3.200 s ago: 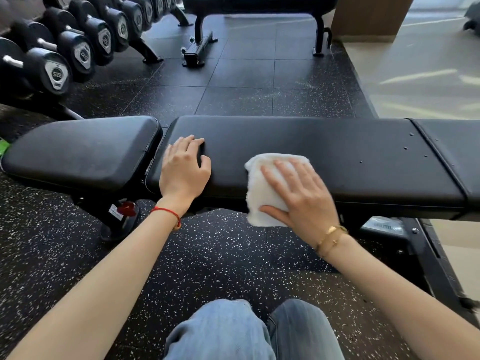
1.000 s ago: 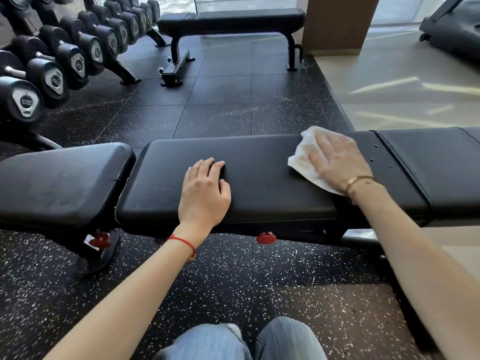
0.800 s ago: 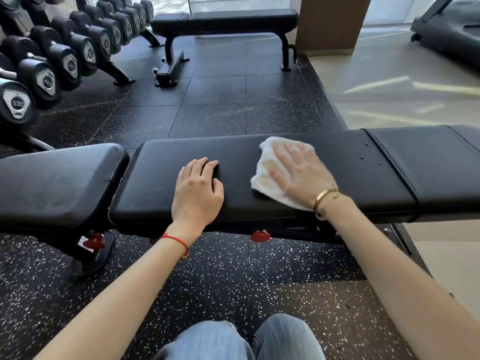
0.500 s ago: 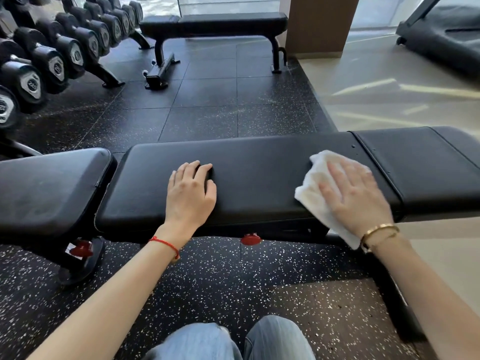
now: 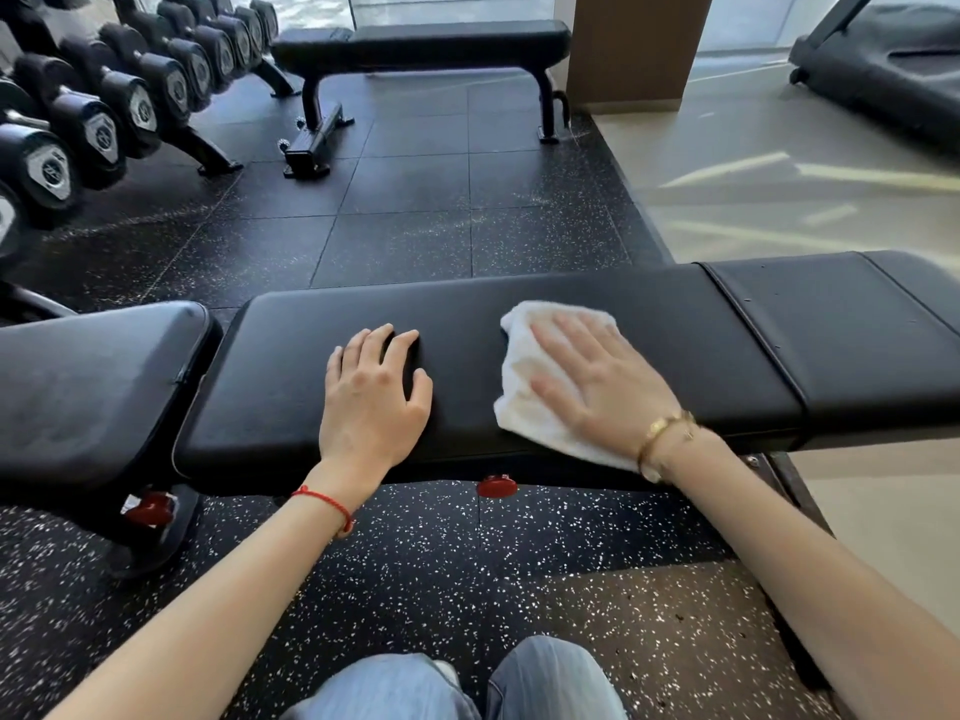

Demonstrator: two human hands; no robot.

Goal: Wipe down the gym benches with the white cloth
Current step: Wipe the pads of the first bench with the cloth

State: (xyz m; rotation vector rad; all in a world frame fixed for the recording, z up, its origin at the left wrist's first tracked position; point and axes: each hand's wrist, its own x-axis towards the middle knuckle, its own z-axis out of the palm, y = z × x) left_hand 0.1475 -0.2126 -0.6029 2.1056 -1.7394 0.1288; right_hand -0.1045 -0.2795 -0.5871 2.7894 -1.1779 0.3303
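Note:
A black padded gym bench point(image 5: 291, 366) runs across the view in front of me, with a separate seat pad point(image 5: 88, 387) at its left end. My right hand point(image 5: 597, 376) lies flat with straight fingers on the white cloth point(image 5: 519, 366), pressing it onto the middle of the long pad. The cloth's near corner hangs over the bench's front edge. My left hand point(image 5: 374, 397) rests palm down on the pad, a little left of the cloth, fingers relaxed and holding nothing.
A second black bench point(image 5: 431, 39) stands further back on the dark rubber floor. A rack of dumbbells point(image 5: 104, 111) lines the left side. A treadmill point(image 5: 883, 70) is at the far right on light flooring. A brown pillar point(image 5: 634, 44) stands behind. My knees show at the bottom.
My right hand has slid the cloth leftward along the pad from near the right seam toward the middle. My left hand has stayed planted in place.

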